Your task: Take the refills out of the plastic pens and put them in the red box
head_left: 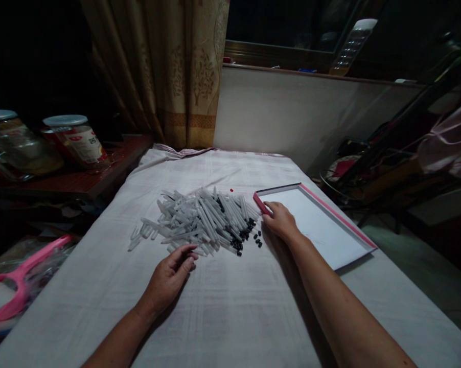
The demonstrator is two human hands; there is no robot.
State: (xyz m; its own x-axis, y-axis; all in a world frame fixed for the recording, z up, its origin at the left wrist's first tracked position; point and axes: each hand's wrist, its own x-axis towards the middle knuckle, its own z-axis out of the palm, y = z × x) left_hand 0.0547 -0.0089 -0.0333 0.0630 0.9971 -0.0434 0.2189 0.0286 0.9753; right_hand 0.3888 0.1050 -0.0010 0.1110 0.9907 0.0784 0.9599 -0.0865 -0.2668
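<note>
A heap of translucent whitish pen barrels (200,214) lies loosely on the cloth. Small black plugs (246,232) cluster along its right side, and some sit apart on the cloth. At the near edge of the heap is my left hand (173,273), fingers slightly curled with the thumb apart, holding nothing that I can see. To the right of the heap, my right hand (280,220) grips the left rim of a shallow box lid (322,232), white inside with red and dark edges. Part of that rim is hidden behind my fingers. A tiny red piece (231,190) lies beyond the heap.
A pale checked cloth (230,312) covers the bed-like surface. Lidded jars (79,140) and a glass mug (21,158) stand on a dark red cabinet at left, above a pink-handled item (23,271). Behind are a curtain (177,71) and a sill with a plastic bottle (353,46).
</note>
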